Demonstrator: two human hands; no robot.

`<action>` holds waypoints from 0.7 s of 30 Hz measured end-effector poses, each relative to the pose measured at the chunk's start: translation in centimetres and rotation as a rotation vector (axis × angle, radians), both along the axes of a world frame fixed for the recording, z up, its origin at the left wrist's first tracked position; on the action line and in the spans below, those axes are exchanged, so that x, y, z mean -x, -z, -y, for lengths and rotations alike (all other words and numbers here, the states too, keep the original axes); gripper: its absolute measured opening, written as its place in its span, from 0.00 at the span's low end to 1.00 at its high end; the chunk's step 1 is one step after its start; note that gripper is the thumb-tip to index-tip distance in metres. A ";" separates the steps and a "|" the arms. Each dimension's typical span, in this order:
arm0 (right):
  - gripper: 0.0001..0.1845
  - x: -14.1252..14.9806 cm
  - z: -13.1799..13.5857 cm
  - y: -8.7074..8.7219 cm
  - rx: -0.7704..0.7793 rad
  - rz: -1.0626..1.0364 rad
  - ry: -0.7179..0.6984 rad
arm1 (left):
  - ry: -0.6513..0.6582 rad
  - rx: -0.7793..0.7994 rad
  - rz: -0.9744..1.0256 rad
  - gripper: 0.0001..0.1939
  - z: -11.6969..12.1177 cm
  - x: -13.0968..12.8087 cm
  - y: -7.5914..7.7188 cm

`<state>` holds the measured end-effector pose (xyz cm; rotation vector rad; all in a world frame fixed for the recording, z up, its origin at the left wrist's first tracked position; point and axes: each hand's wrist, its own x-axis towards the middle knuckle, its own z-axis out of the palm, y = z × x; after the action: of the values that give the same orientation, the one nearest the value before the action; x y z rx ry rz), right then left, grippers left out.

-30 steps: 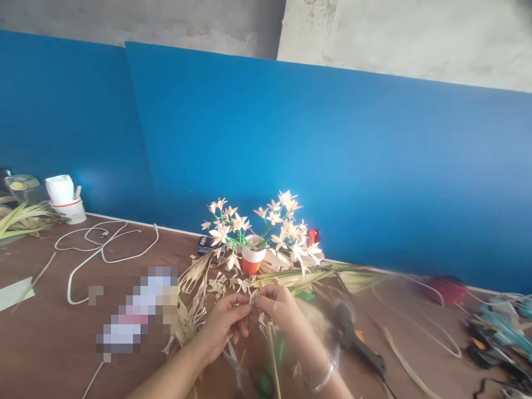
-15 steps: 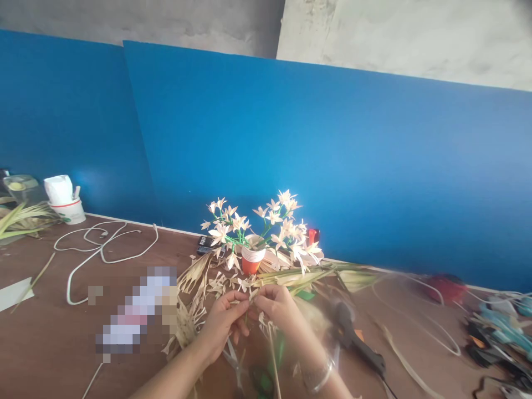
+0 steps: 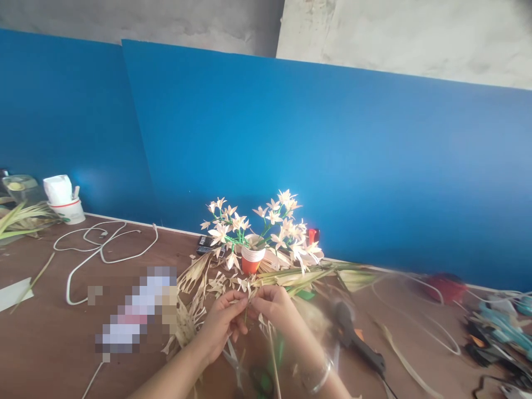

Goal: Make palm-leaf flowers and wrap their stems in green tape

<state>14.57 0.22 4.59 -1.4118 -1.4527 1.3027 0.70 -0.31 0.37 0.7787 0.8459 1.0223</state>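
My left hand point(image 3: 226, 318) and my right hand point(image 3: 272, 305) meet at the front middle of the table, fingertips pinched almost together. Between them is a small pale dried-leaf flower point(image 3: 244, 284), its petals showing just above the fingers and a thin stem below. Fingers partly cover it. Right behind stands a red-and-white cup point(image 3: 251, 263) with cream leaf flowers point(image 3: 286, 227) on green stems. Scissors point(image 3: 236, 363) lie below my hands, partly under the left wrist. A dark glue gun point(image 3: 357, 338) lies right of my right forearm, which wears a bracelet point(image 3: 322, 379).
Dried leaf strips point(image 3: 193, 316) are strewn around the cup. A white cable point(image 3: 100, 249) loops at left, near a white cup point(image 3: 70, 210). A red object point(image 3: 446, 289) and teal and black items point(image 3: 502, 332) lie at right. A blue panel point(image 3: 291, 144) rises behind the table.
Barely anything differs. My right fingertips have shifted very slightly left around the small flower; both hands otherwise stay in place, and the view has moved a hair.
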 end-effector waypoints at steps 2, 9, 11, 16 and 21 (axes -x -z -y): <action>0.07 0.0 -0.1 0.1 0.001 -0.016 0.002 | 0.002 -0.003 0.004 0.15 0.0 0.0 0.0; 0.06 0.0 -0.3 0.8 0.019 -0.036 0.023 | -0.010 -0.045 -0.037 0.15 0.1 0.0 -0.1; 0.07 0.0 -0.3 0.8 0.008 -0.028 0.027 | -0.020 -0.049 -0.050 0.14 0.2 0.0 -0.3; 0.07 0.3 -0.3 0.9 0.003 -0.012 0.038 | -0.035 -0.050 -0.046 0.13 0.3 -0.1 -0.4; 0.06 0.2 -0.4 1.0 -0.030 0.013 0.026 | -0.021 -0.055 -0.031 0.13 0.2 -0.1 0.0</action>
<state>14.34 0.57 3.61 -1.4176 -1.4522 1.2523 0.82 -0.47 0.36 0.8358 0.8566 1.0585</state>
